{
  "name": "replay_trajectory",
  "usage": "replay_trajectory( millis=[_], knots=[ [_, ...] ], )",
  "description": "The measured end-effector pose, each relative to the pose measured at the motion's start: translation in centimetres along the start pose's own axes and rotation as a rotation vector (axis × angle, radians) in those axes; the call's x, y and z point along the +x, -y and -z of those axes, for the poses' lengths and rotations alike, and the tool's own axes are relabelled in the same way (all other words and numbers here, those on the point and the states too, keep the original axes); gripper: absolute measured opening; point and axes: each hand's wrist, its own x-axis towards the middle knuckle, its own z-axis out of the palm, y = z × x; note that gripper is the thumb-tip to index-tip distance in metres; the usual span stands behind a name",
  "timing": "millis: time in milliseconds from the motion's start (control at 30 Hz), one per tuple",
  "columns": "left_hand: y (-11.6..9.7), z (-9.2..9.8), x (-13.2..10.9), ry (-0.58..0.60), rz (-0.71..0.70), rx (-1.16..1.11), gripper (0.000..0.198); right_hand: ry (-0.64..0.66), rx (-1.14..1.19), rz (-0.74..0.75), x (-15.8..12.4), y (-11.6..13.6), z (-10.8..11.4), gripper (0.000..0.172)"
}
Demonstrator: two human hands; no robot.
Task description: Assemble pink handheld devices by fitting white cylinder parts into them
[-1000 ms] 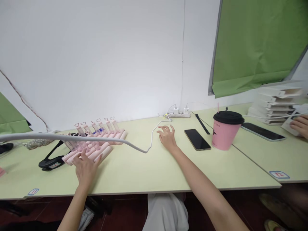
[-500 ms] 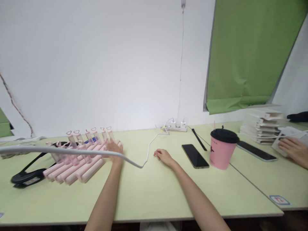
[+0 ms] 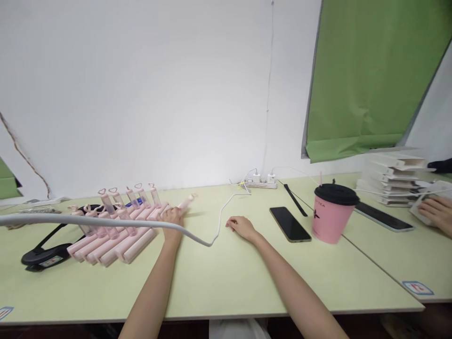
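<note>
My left hand is closed on a pink tube at the right end of a row of pink tubes with clear heart-topped caps, lifting it clear of the row with its tip pointing right. My right hand rests on the pale green table, fingers curled loosely, holding nothing, beside a white cable.
A black phone and a pink cup with a black lid lie right of my right hand. A power strip sits by the wall. A black clamp base is at left. Another person's hand touches white boxes at far right.
My left hand moved from the near end of the tube row to its right end and took hold of one tube, lifting it. My right hand curled and drew back slightly.
</note>
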Motion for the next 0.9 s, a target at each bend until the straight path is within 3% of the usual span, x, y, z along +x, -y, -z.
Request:
replay_trajectory(
  millis=[100,300,433,533,667,733,833,900],
  knots=[
    [-0.4,-0.2,0.1,0.073,-0.169,0.033,0.025,-0.029,-0.047,0.018,-0.2,0.2,-0.1,0.027],
    [-3.3,0.5,-0.3,0.154,-0.494,-0.1,0.025,-0.32,-0.212,0.232,-0.6,1.6,-0.3,0.03],
    [-6.9,0.4,-1.6,0.226,-0.629,-0.38,0.036,-0.132,-0.285,0.191,-0.5,2.1,-0.1,0.041],
    [-8.0,-0.3,-1.9,0.228,-0.494,-0.647,0.048,-0.087,-0.363,0.112,-0.7,1.8,0.4,0.037],
    [-6.2,-1.1,-0.7,0.143,-0.045,-0.835,0.052,-0.186,-0.495,0.144,-1.0,1.8,0.8,0.035],
    [-4.9,-1.2,-0.2,0.279,0.125,-0.932,0.056,-0.246,-0.515,0.21,-1.1,2.1,0.6,0.035],
    [-3.9,-0.9,0.2,0.586,0.198,-1.128,0.056,-0.313,-0.52,0.305,-1.2,2.6,0.4,0.033],
    [-4.0,-0.4,0.1,0.627,0.222,-1.221,0.059,-0.34,-0.529,0.334,-1.1,2.7,0.4,0.033]
  ],
)
